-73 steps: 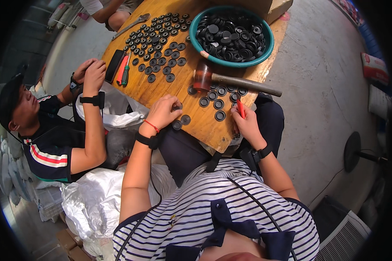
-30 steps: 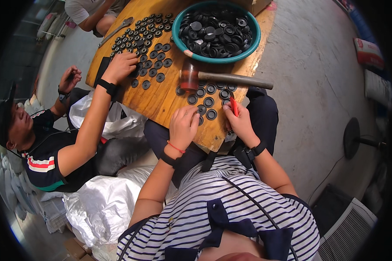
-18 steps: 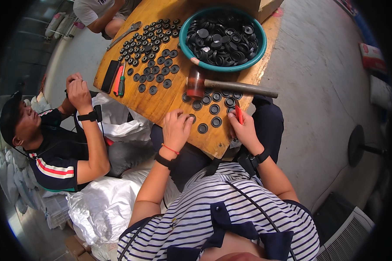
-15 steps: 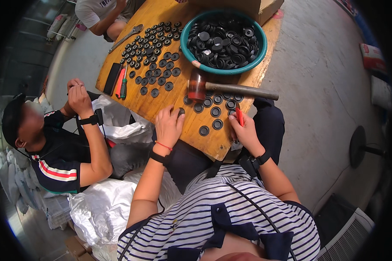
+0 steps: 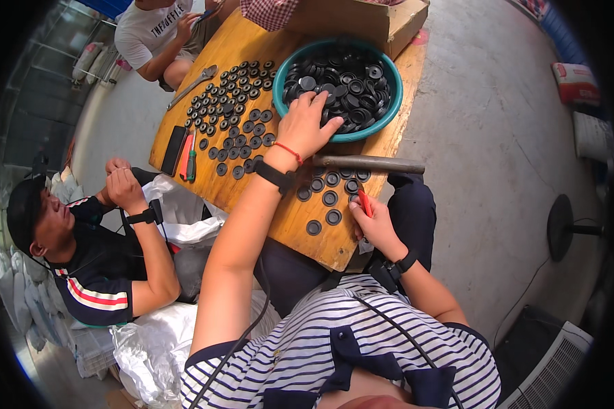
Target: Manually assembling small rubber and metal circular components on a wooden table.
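Note:
My left hand (image 5: 305, 126) reaches over the near rim of a round teal basin (image 5: 394, 112). Its fingers are stretched out onto the black round plastic caps (image 5: 351, 85) heaped inside, and none is visibly gripped. At the table's near right corner, my right hand (image 5: 378, 225) is closed around a slim red tool (image 5: 365, 203), whose kind I cannot make out. Beside that hand lie several black ring-shaped caps (image 5: 329, 198), spread out singly. A mallet with a thick grey handle (image 5: 372, 163) lies between them and the basin; my left wrist hides its head.
Rows of black discs (image 5: 235, 92) cover the wooden table's (image 5: 331, 252) left side. Near its left edge are a wrench (image 5: 192, 87), a green screwdriver (image 5: 192, 162) and a black box (image 5: 174, 148). A cardboard box (image 5: 389, 27) stands behind the basin. A co-worker (image 5: 82, 252) sits at left, another person (image 5: 153, 41) beyond.
My left hand has left the table's near edge, where it was by a black cap, and moved forward to the basin. My right hand still holds the red tool in nearly the same place.

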